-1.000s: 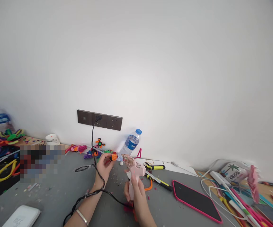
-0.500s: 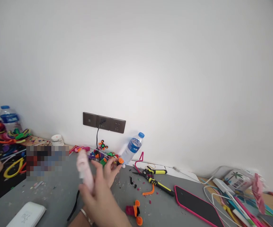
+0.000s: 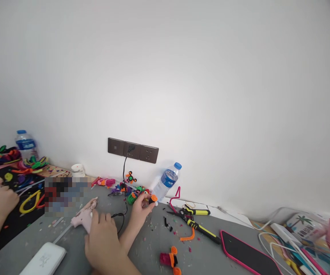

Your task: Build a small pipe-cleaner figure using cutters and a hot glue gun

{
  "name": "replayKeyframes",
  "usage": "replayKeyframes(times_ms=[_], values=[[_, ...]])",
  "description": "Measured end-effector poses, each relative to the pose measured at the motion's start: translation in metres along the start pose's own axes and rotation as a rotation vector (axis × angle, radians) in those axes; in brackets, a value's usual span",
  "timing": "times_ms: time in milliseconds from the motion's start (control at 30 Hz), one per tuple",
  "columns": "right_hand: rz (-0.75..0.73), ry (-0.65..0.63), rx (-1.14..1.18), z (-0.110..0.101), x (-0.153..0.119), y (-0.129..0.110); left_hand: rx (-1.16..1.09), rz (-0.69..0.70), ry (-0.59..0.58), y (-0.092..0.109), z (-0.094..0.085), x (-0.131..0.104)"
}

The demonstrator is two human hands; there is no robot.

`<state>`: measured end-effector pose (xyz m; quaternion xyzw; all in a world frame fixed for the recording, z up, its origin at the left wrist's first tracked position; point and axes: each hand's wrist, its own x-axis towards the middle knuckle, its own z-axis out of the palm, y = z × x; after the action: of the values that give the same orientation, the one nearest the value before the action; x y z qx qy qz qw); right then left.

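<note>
My left hand (image 3: 142, 208) pinches a small orange-and-black fuzzy piece (image 3: 153, 199) between thumb and fingers, beside the base of a leaning water bottle (image 3: 167, 181). My right hand (image 3: 103, 236) is closed around the handle of a pale pink glue gun (image 3: 83, 218), low over the grey tabletop (image 3: 150, 244). The gun's nozzle points up and away, and a glue stick (image 3: 62, 234) sticks out behind it. My right forearm crosses in front of the left one. Nearer me lies a magenta, orange and black fuzzy figure part (image 3: 169, 259).
Pliers with yellow-black handles (image 3: 202, 229), an orange pipe cleaner piece (image 3: 189, 235) and a pink-edged phone (image 3: 246, 254) lie right. A white power bank (image 3: 43, 259) lies front left. The gun's black cord runs to the wall socket (image 3: 133, 150). Another person's hands (image 3: 0, 202) work at far left.
My right hand has lowered the glue gun toward the tabletop and turned it from upright to lying. My left hand still pinches the orange-and-black piece. The view has shifted slightly left.
</note>
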<state>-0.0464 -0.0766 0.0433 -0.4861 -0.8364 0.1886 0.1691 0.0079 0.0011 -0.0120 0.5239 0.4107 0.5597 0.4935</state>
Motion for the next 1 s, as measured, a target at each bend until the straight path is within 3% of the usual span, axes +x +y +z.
replayKeyframes(times_ms=[167, 267, 367, 433, 533, 800, 900, 1000], values=[[-0.085, 0.079, 0.135, -0.058, -0.047, 0.021, 0.002, -0.007, 0.002, -0.001, 0.0, 0.001], [-0.031, 0.064, 0.229, -0.098, -0.079, 0.058, 0.006, -0.03, 0.007, -0.004, 0.0, 0.003], [0.141, 0.163, 0.275, -0.12, -0.111, 0.102, 0.006, -0.025, -0.004, -0.007, 0.001, 0.005], [0.284, 0.206, 0.278, -0.12, -0.131, 0.127, 0.009, -0.014, -0.021, -0.007, 0.001, 0.005], [0.409, 0.146, 0.289, -0.108, -0.151, 0.149, 0.02, 0.007, -0.034, -0.006, 0.0, 0.004], [0.41, 0.177, 0.156, -0.075, -0.153, 0.146, 0.052, 0.045, -0.048, -0.008, -0.001, 0.003], [0.338, 0.211, 0.171, -0.079, -0.153, 0.144, 0.057, 0.052, -0.049, -0.011, -0.001, 0.004], [0.297, 0.257, 0.336, -0.094, -0.15, 0.147, 0.078, 0.06, -0.054, -0.013, -0.002, 0.004]])
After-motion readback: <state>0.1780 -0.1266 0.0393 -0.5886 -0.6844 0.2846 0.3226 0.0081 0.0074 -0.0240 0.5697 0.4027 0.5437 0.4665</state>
